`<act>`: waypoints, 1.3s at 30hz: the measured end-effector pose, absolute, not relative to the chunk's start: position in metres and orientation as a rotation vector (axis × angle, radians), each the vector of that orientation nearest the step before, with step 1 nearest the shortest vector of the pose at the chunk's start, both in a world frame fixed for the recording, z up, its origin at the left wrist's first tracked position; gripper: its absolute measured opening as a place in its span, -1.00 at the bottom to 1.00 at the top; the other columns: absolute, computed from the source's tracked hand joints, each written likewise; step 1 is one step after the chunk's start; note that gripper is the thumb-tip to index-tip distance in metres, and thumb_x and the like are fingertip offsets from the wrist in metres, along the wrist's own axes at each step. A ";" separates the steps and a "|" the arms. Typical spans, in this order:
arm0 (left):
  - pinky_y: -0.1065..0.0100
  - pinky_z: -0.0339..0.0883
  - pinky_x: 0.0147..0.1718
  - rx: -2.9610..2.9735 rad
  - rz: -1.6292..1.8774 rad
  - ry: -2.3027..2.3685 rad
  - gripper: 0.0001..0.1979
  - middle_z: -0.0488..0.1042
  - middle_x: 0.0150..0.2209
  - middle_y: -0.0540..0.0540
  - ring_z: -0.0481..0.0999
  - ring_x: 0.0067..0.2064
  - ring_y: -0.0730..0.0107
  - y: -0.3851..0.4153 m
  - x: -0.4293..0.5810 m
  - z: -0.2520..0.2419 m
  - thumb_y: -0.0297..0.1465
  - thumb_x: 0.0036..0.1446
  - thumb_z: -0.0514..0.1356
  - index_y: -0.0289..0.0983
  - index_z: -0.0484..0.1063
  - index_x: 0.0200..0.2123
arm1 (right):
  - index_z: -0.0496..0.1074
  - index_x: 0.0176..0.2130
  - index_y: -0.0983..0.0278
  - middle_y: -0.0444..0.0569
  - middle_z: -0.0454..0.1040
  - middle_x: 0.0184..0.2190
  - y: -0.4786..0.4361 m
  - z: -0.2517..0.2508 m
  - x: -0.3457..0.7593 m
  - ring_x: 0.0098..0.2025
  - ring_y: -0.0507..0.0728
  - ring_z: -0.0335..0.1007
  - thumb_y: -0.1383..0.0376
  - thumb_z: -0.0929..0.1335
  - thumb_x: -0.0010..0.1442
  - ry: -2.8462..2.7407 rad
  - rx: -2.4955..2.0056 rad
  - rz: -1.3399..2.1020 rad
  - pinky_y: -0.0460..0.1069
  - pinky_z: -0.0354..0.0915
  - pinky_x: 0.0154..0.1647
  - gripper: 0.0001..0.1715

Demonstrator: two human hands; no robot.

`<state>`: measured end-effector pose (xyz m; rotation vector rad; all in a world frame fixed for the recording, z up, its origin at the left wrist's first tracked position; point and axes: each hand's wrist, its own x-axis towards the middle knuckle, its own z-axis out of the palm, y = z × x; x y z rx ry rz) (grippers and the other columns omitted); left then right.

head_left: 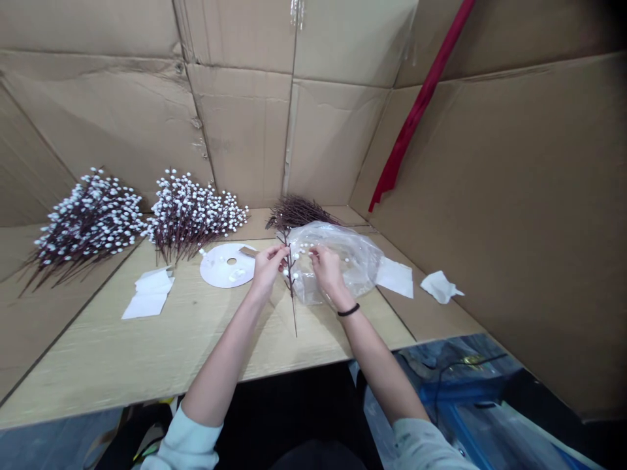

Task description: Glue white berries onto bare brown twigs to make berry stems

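Backdrop: tan cardboard panels point(337, 130)
Count: two white-berried brown bundles point(100, 219)
Left hand point(268, 266): pinching one dark-brown twig point(290, 279)
Right hand point(327, 267): pinching or not, I can't tell

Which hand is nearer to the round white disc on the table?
Left. The left hand, holding the brown twig, is just right of the white disc; the right hand is farther right, over the plastic bag.

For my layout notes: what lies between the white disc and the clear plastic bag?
In the head view, the left hand, holding a dark-brown berry twig.
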<state>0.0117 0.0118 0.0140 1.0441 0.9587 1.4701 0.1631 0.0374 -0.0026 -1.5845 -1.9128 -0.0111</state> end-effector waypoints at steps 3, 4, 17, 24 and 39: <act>0.51 0.03 -0.62 1.072 1.483 0.951 -0.76 0.28 -0.62 0.06 0.19 -0.60 0.62 0.012 0.012 0.014 -0.26 -0.18 0.21 -0.34 0.39 -0.51 | 0.42 -0.24 0.30 0.03 0.49 -0.26 0.024 0.003 0.160 -0.24 0.11 0.39 0.31 0.22 0.15 -1.796 -1.268 0.093 -0.04 0.27 -0.23 -0.77; 0.51 0.03 -0.62 1.082 1.485 0.950 -0.76 0.27 -0.62 0.06 0.19 -0.60 0.62 0.012 0.012 0.014 -0.26 -0.18 0.21 -0.34 0.39 -0.52 | 0.42 -0.24 0.28 0.02 0.48 -0.25 0.021 0.005 0.159 -0.23 0.10 0.38 0.28 0.22 0.15 -1.762 -1.180 0.127 -0.05 0.29 -0.25 -0.76; 0.48 0.02 -0.59 1.235 1.364 1.039 -0.82 0.27 -0.64 0.05 0.20 -0.58 0.57 0.007 0.016 0.013 -0.31 -0.16 0.18 -0.33 0.37 -0.60 | 0.48 -0.29 0.21 -0.02 0.52 -0.27 0.010 0.009 0.147 -0.22 0.10 0.42 0.21 0.30 0.09 -1.554 -0.921 0.317 0.00 0.33 -0.19 -0.79; 0.47 0.05 -0.56 1.271 1.360 1.020 -0.82 0.26 -0.65 0.07 0.18 -0.59 0.57 0.005 0.016 0.013 -0.32 -0.15 0.18 -0.32 0.37 -0.62 | 0.50 -0.26 0.17 -0.05 0.52 -0.26 0.012 0.005 0.148 -0.18 0.10 0.41 0.24 0.29 0.11 -1.645 -0.906 0.262 0.03 0.30 -0.09 -0.78; 0.46 0.08 -0.53 1.370 1.398 1.042 -0.81 0.28 -0.66 0.04 0.22 -0.56 0.54 0.006 0.017 0.009 -0.32 -0.12 0.15 -0.33 0.41 -0.61 | 0.50 -0.23 0.14 -0.07 0.53 -0.24 0.019 -0.002 0.154 -0.16 0.11 0.41 0.29 0.28 0.12 -1.704 -0.859 0.317 0.07 0.28 -0.05 -0.76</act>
